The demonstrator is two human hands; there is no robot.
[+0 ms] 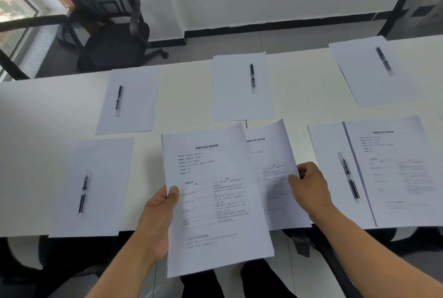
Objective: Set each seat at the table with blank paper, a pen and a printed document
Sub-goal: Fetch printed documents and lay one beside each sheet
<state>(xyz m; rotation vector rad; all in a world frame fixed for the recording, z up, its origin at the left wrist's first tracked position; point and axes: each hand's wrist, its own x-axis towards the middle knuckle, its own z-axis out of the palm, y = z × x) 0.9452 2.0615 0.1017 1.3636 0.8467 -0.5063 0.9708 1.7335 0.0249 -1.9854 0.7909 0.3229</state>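
Observation:
My left hand (159, 216) grips a stack of printed documents (215, 197) by its left edge, held above the near table edge. My right hand (309, 187) pinches a single printed document (271, 154) by its right edge, partly behind the stack. Blank sheets with a black pen on each lie on the white table (48, 111): near left (96, 182) with pen (83, 193), far left (130, 101), far middle (242, 87), far right (374, 70). At the near right a blank sheet with a pen (348, 176) has a printed document (402, 170) laid beside it, overlapping.
A black office chair (112, 34) stands beyond the table's far left, and another chair back (422, 3) shows at the far right. A mesh chair back (31, 41) is at the left by the window. Dark chair parts sit under the near edge.

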